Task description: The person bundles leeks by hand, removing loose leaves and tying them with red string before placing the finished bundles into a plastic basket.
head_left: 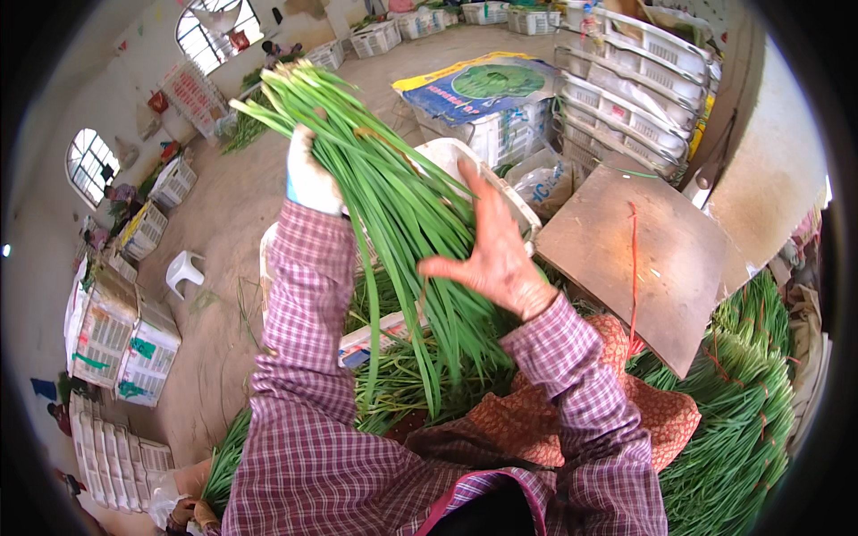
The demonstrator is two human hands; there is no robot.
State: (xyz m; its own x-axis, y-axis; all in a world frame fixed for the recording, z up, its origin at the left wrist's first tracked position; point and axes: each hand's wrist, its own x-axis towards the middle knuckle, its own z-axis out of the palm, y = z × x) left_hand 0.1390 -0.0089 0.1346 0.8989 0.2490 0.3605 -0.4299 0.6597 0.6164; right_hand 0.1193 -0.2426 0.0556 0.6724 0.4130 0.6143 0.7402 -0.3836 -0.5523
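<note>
A thick bunch of garlic chives (393, 179), long flat green leaves with pale stem ends, is held up at a slant before me. My left hand (313, 174), in a white glove, is closed around it near the stem ends. Bare and spread, my right hand (492, 246) lies against the right side of the leaves, thumb apart from the fingers; whether it presses on them I cannot tell. The leaf tips hang over loose chives (393, 384) below, beside a white crate (527, 210) partly hidden by the bunch.
To the right are a brown board (617, 241) with a red tie (634, 286) on it and a heap of tied chives (733, 429). Stacked white crates (626, 89) stand behind. A white stool (185, 271) and more crates (125, 330) are at left. People work far off.
</note>
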